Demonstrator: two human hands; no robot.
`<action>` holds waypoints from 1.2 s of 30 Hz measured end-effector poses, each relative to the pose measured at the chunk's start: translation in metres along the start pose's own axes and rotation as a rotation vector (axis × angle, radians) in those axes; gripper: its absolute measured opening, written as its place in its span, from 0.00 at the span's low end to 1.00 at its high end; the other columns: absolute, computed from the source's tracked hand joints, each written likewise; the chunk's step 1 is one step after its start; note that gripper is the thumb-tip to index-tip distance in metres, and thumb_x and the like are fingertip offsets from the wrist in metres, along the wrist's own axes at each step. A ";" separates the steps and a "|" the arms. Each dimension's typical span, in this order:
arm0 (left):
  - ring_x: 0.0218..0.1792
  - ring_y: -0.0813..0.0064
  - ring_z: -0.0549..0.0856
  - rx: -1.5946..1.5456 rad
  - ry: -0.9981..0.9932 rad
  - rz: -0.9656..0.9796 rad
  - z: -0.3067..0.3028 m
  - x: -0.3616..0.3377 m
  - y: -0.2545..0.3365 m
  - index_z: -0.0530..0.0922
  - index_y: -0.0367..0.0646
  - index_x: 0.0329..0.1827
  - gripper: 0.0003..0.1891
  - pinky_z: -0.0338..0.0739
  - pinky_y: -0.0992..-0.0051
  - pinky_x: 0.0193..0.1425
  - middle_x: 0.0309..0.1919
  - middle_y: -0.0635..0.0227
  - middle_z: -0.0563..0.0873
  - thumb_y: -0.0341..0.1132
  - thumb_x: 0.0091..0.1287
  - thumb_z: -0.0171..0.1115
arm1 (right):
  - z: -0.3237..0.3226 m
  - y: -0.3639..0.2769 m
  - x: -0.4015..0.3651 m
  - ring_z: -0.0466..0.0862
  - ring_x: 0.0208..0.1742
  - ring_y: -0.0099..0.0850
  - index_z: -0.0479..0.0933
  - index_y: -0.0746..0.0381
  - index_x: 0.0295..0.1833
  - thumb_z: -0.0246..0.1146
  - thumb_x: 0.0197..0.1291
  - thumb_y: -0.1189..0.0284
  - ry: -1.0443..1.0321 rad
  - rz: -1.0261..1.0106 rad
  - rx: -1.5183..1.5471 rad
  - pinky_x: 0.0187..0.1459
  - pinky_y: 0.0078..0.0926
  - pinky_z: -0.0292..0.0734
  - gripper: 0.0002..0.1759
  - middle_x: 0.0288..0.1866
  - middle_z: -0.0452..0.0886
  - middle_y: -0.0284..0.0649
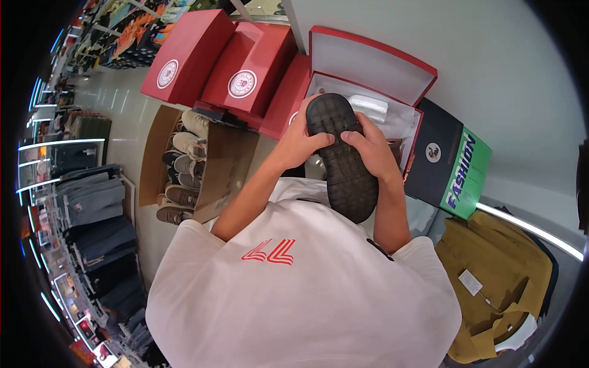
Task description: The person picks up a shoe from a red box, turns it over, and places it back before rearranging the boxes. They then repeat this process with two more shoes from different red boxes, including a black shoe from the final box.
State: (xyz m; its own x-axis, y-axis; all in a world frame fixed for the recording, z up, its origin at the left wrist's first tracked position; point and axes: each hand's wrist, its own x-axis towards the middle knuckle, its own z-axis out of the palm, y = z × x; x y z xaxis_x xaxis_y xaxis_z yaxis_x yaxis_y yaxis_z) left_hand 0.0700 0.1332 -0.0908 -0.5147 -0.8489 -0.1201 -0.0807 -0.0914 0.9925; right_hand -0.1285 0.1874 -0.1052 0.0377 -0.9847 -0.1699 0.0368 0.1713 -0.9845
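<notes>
A black shoe (350, 178) is held in front of my chest with its blocky, grooved sole turned toward me. My left hand (300, 138) grips its left edge near the upper end, thumb pressed on the sole. On the other edge, my right hand (373, 147) is closed the same way, with its thumb also on the sole. The shoe's upper side and most of my fingers are hidden behind it. Just beyond the shoe stands an open red shoebox (374, 52), its lid raised, with white paper and a wrapped white bundle (369, 108) inside.
Closed red shoeboxes (245, 80) are stacked at the upper left. Below them, a cardboard carton (230, 162) holds several shoes (190, 147). Dark and green boxes (469, 175) lie to the right, above an olive shirt (491, 264) with a tag. Racks of jeans (101, 230) line the left.
</notes>
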 end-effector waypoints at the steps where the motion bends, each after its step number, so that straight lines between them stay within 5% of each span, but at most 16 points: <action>1: 0.66 0.71 0.77 0.003 0.014 -0.008 0.000 -0.001 -0.003 0.62 0.40 0.79 0.42 0.72 0.67 0.72 0.64 0.62 0.77 0.30 0.58 0.67 | 0.002 0.004 0.001 0.83 0.47 0.32 0.75 0.69 0.66 0.66 0.64 0.64 -0.015 0.005 0.006 0.54 0.30 0.77 0.29 0.46 0.85 0.45; 3: 0.63 0.68 0.81 -0.002 0.105 0.019 0.000 -0.002 -0.006 0.66 0.39 0.77 0.41 0.76 0.67 0.68 0.63 0.56 0.80 0.32 0.58 0.69 | 0.006 0.009 0.005 0.84 0.47 0.32 0.76 0.69 0.64 0.66 0.64 0.64 -0.010 0.002 0.014 0.54 0.31 0.78 0.27 0.46 0.86 0.46; 14: 0.58 0.66 0.85 0.148 0.262 0.005 -0.010 -0.011 0.008 0.68 0.37 0.73 0.36 0.77 0.67 0.66 0.57 0.54 0.85 0.33 0.59 0.68 | 0.024 0.005 0.026 0.85 0.46 0.35 0.78 0.69 0.59 0.66 0.63 0.65 -0.039 -0.077 -0.070 0.52 0.34 0.79 0.23 0.45 0.86 0.48; 22: 0.63 0.60 0.83 0.136 0.151 0.043 -0.013 0.006 -0.005 0.63 0.39 0.78 0.41 0.76 0.64 0.69 0.64 0.49 0.80 0.36 0.62 0.72 | 0.008 0.014 0.037 0.84 0.46 0.28 0.77 0.67 0.63 0.66 0.64 0.67 -0.062 0.025 0.223 0.53 0.27 0.78 0.24 0.47 0.86 0.41; 27: 0.73 0.52 0.74 -0.231 0.065 -0.151 0.004 0.008 -0.016 0.53 0.38 0.85 0.51 0.70 0.58 0.76 0.75 0.42 0.68 0.44 0.65 0.76 | -0.020 0.024 0.040 0.86 0.47 0.27 0.78 0.69 0.63 0.63 0.65 0.69 0.127 0.028 0.519 0.53 0.25 0.80 0.23 0.48 0.86 0.40; 30: 0.75 0.54 0.73 -0.048 -0.044 -0.234 0.007 0.011 -0.031 0.51 0.35 0.86 0.53 0.70 0.58 0.76 0.76 0.44 0.68 0.44 0.66 0.76 | -0.025 0.029 0.041 0.87 0.45 0.30 0.80 0.68 0.59 0.61 0.66 0.66 0.317 0.031 0.646 0.52 0.28 0.82 0.21 0.48 0.87 0.41; 34: 0.66 0.69 0.80 -0.125 -0.231 -0.418 0.014 0.007 -0.025 0.66 0.32 0.78 0.41 0.71 0.66 0.73 0.66 0.56 0.81 0.42 0.66 0.74 | -0.036 0.039 0.046 0.87 0.46 0.31 0.80 0.65 0.54 0.61 0.67 0.64 0.532 0.065 0.796 0.52 0.29 0.81 0.18 0.47 0.86 0.41; 36: 0.61 0.71 0.83 -0.127 -0.171 -0.412 0.024 0.005 -0.031 0.72 0.31 0.73 0.35 0.75 0.70 0.69 0.59 0.59 0.85 0.41 0.67 0.73 | -0.038 0.040 0.048 0.86 0.49 0.32 0.78 0.65 0.56 0.62 0.67 0.64 0.607 -0.019 0.775 0.54 0.30 0.80 0.18 0.49 0.85 0.42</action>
State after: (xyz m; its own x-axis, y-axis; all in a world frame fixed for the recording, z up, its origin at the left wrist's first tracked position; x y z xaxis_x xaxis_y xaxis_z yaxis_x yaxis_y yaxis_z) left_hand 0.0497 0.1441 -0.1223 -0.5959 -0.6311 -0.4966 -0.2085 -0.4756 0.8546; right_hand -0.1628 0.1457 -0.1546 -0.4813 -0.7989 -0.3607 0.6848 -0.0858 -0.7237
